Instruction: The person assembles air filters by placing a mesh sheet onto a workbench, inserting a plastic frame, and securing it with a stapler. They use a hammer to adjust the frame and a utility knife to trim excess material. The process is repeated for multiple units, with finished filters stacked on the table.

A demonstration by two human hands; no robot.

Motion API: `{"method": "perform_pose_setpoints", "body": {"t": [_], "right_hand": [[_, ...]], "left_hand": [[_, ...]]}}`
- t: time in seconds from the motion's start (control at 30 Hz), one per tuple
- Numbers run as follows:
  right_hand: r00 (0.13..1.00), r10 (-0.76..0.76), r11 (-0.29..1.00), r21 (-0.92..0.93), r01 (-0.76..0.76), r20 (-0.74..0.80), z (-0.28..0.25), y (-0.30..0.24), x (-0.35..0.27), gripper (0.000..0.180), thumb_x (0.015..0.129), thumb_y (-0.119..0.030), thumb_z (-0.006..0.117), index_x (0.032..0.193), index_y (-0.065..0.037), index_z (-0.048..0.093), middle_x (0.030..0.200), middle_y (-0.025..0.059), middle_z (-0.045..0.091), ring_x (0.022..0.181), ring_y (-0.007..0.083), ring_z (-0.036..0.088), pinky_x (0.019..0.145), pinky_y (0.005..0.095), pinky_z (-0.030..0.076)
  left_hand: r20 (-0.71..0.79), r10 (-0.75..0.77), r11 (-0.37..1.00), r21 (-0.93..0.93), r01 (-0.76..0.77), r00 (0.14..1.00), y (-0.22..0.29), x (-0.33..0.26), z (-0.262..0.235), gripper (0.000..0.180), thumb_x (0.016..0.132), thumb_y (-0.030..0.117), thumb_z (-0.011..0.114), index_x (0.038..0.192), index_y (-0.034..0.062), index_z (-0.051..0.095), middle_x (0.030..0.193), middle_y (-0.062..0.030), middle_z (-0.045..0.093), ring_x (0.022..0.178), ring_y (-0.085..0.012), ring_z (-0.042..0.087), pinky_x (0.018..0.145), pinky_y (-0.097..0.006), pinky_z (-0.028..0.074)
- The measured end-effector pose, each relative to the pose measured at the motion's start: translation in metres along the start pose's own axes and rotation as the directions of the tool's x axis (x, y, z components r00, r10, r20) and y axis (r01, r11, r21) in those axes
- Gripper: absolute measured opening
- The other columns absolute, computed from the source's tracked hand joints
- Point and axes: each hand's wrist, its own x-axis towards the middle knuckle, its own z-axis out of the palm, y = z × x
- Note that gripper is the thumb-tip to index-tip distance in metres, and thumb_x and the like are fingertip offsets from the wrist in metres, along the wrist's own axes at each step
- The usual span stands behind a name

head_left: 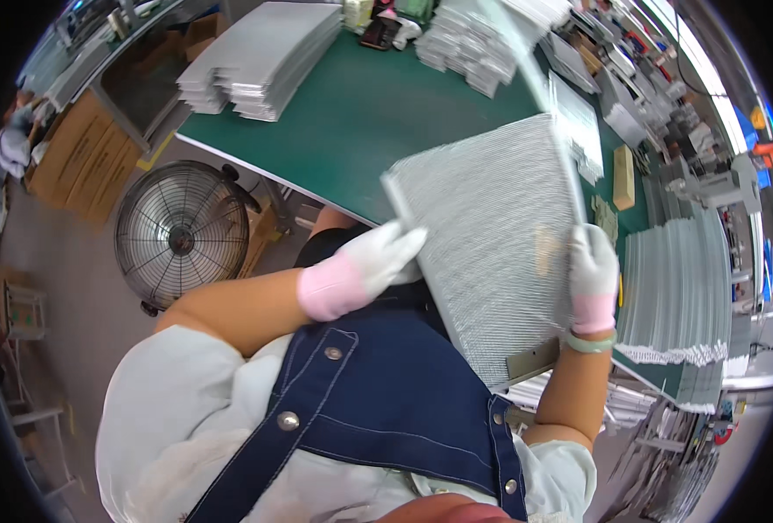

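Note:
A flat, framed panel (500, 227) with a fine silvery ribbed or mesh face is held tilted in front of me, over the near edge of the green table. My left hand (364, 266), in a white glove with a pink cuff, grips the panel's left edge. On its right edge, my right hand (593, 266) is closed, gloved the same way, with a pale bangle at the wrist. A small tan patch shows on the panel's face near my right hand. The panel hides part of the tabletop.
Flat pale sheets (273, 44) are stacked on the green table (360, 113). More silvery pieces (465, 44) lie at the back, beside a wooden block (623, 177). A tall stack of panels (674, 279) stands at right. A floor fan (181, 237) and cartons (81, 157) stand left.

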Motion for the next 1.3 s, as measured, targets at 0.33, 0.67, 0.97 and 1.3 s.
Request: {"method": "perform_pose_setpoints", "body": {"t": [0.33, 0.67, 0.97, 1.3], "right_hand": [[0.837, -0.184, 0.949, 0.128, 0.288, -0.516, 0.006, -0.028, -0.011, 0.028, 0.105, -0.020, 0.040, 0.102, 0.005, 0.053, 0.075, 0.0004, 0.040, 0.069, 0.0115, 0.036, 0.062, 0.0279, 0.032], [0.947, -0.172, 0.685, 0.658, 0.312, -0.270, 0.045, 0.048, 0.032, 0.029, 0.099, -0.006, 0.050, 0.128, -0.001, 0.048, 0.111, 0.0154, 0.058, 0.104, 0.0263, 0.056, 0.092, 0.0353, 0.044], [0.973, -0.153, 0.717, 0.696, -0.012, 0.175, 0.039, 0.084, 0.022, 0.047, 0.080, -0.004, 0.073, 0.125, -0.001, 0.057, 0.105, 0.0026, 0.063, 0.093, 0.0175, 0.059, 0.085, 0.0343, 0.050], [0.809, 0.271, 0.885, 0.196, -0.423, 0.522, 0.107, 0.094, 0.005, 0.032, 0.088, -0.015, 0.067, 0.117, -0.002, 0.066, 0.115, 0.0180, 0.062, 0.110, 0.0272, 0.059, 0.096, 0.0312, 0.045]], "left_hand": [[-0.330, 0.672, 0.676, -0.092, -0.731, 0.663, 0.099, 0.066, 0.006, 0.035, 0.101, 0.024, 0.055, 0.123, -0.0033, 0.051, 0.095, 0.0004, 0.055, 0.087, -0.0072, 0.050, 0.082, -0.025, 0.045], [0.043, 0.661, 0.749, -0.112, -0.653, 0.749, 0.113, 0.127, -0.024, 0.034, 0.101, 0.022, 0.058, 0.127, 0.0000, 0.056, 0.110, 0.0013, 0.062, 0.102, -0.0073, 0.056, 0.094, -0.027, 0.045], [0.302, 0.506, 0.830, 0.086, -0.551, 0.808, 0.057, 0.111, -0.038, 0.031, 0.092, 0.029, 0.068, 0.111, 0.0032, 0.067, 0.097, -0.0030, 0.070, 0.089, -0.0098, 0.062, 0.085, -0.031, 0.051], [0.576, 0.429, 0.190, 0.695, -0.693, 0.696, -0.060, 0.123, -0.053, 0.025, 0.081, 0.021, 0.065, 0.105, 0.0120, 0.068, 0.109, -0.0069, 0.067, 0.105, -0.0269, 0.061, 0.095, -0.039, 0.046]]}}
